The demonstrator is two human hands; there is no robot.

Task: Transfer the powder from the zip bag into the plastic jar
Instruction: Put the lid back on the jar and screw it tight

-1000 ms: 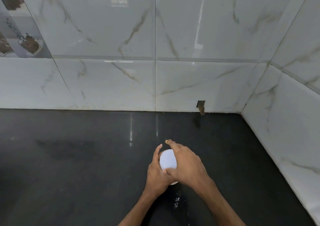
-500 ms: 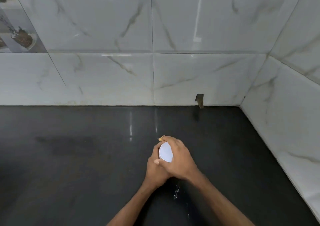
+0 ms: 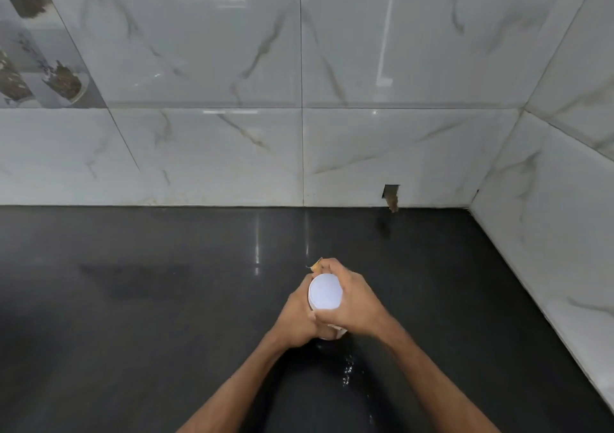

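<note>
A small plastic jar with a round white lid (image 3: 325, 294) stands on the black countertop (image 3: 133, 316) in front of me. My left hand (image 3: 297, 319) wraps around the jar's body from the left. My right hand (image 3: 352, 303) grips the lid from the right, fingers curled over its far edge. A tiny tan scrap (image 3: 317, 264) shows just past my right fingertips; I cannot tell what it is. The jar's body is mostly hidden by both hands. No zip bag is visible.
White marble-look tiled walls (image 3: 365, 153) close off the counter at the back and on the right, meeting in a corner. A small notch (image 3: 390, 196) sits in the back wall near the counter. A few bright specks (image 3: 347, 371) lie on the counter below the jar.
My right hand has curled tighter around the lid and turned on it, while the left hand keeps holding the jar. The camera has shifted slightly.
</note>
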